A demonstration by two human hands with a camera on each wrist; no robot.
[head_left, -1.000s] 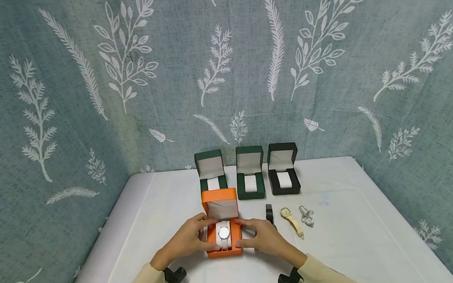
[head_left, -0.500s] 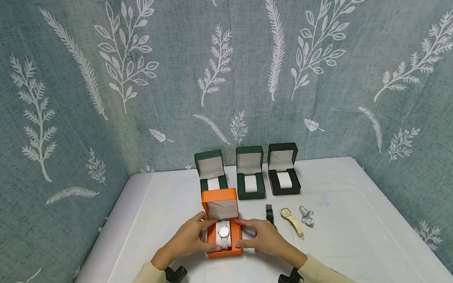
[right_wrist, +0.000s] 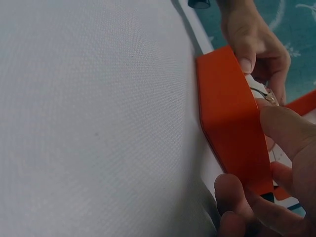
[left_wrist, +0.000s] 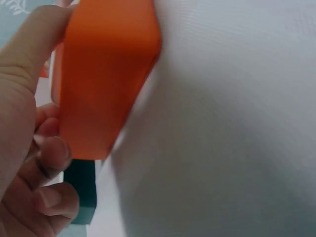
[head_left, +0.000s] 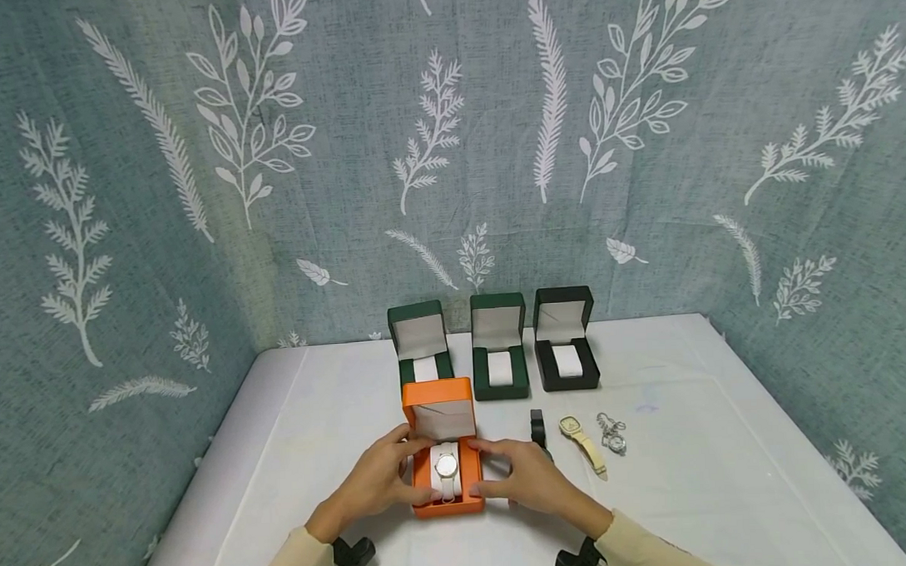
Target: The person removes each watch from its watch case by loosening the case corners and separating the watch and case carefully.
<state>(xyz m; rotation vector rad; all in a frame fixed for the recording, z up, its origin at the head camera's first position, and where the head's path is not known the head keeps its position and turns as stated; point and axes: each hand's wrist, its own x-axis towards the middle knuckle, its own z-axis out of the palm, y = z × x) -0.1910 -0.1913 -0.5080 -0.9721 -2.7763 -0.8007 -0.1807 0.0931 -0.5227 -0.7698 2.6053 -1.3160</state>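
An orange watch box (head_left: 468,506) stands with its lid up on the table in the head view. Inside it, a watch (head_left: 446,466) with a pale round dial is wrapped round a white cushion (head_left: 434,458). My left hand (head_left: 376,475) grips the box's left side, thumb at the near rim and a fingertip farther back. From the other side my right hand (head_left: 530,476) holds it in the same way. Both wrist views show the outer orange walls with thumbs over the rim and fingers bent alongside; the exact contact with the cushion is hard to see.
Behind are two green watch boxes (head_left: 501,392) and a black one (head_left: 570,382), lids raised, white cushions inside. Right of the orange box lie a black watch (head_left: 537,427), partly hidden by my right hand, a gold watch (head_left: 583,445) and a silver watch (head_left: 614,434).
The whole head view has shifted very slightly. Both hands stay on the orange box, and the box and the watches keep their places.
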